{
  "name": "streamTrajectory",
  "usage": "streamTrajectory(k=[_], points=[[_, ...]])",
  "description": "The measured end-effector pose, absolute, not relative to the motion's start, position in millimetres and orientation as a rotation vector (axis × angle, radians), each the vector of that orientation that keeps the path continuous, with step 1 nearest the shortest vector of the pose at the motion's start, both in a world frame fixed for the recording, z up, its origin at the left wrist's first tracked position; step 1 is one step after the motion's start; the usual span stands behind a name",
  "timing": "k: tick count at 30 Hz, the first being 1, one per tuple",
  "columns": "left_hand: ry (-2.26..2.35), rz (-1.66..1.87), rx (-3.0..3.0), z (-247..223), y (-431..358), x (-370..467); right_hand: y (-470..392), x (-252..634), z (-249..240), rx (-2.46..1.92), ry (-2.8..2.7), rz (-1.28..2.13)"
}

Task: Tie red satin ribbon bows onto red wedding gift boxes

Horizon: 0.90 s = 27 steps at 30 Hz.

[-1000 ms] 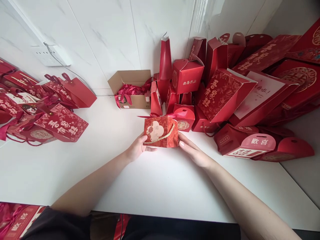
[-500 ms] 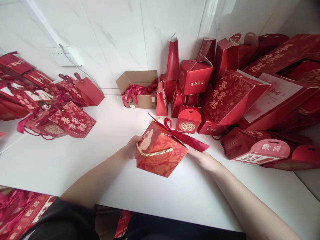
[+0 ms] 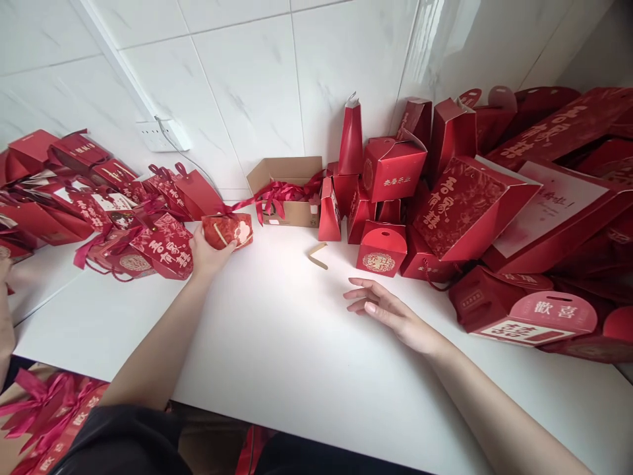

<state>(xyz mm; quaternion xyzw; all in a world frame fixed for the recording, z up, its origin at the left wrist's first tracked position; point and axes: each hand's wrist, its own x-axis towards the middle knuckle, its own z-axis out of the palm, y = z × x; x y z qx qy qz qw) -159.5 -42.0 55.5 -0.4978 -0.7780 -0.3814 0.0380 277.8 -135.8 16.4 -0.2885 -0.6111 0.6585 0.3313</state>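
Observation:
My left hand (image 3: 210,254) is closed around a small red gift box (image 3: 228,232) with a gold cord handle and a pale patterned patch. It holds the box at the left, beside a red box with gold lettering (image 3: 165,245). A dark red ribbon trails from the top of the held box toward the cardboard carton. Over the white table (image 3: 277,349), my right hand (image 3: 380,307) hovers with fingers apart and nothing in it. Nearest to that hand stands a small red box with a round gold emblem (image 3: 382,249).
An open cardboard carton (image 3: 291,212) of red ribbons stands by the tiled wall. Red gift boxes (image 3: 475,204) are piled at the right, more (image 3: 64,198) at the left. A tan strip (image 3: 317,257) lies mid-table. Part of another person's arm (image 3: 6,310) shows at the left edge.
The red box with the cord handle has moved from the middle to the left in my left hand. My right hand has let go of it and opened. The view has shifted slightly.

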Motion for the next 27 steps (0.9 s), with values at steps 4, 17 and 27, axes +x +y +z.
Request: streamTrajectory(k=[4, 17, 27], points=[[-2.738, -0.617, -1.397, 47.9, -47.3, -167.1, -135.8, 277.2, 17.9, -0.764, -1.614, 1.731], [-1.875, -0.183, -1.988, 38.0, -16.8, -131.2, -135.0, 273.4, 24.5, -0.966, -1.632, 1.527], [-2.07, -0.569, -2.108, 75.3, -10.4, -170.2, -130.8, 275.5, 22.6, -0.992, -1.619, 1.524]])
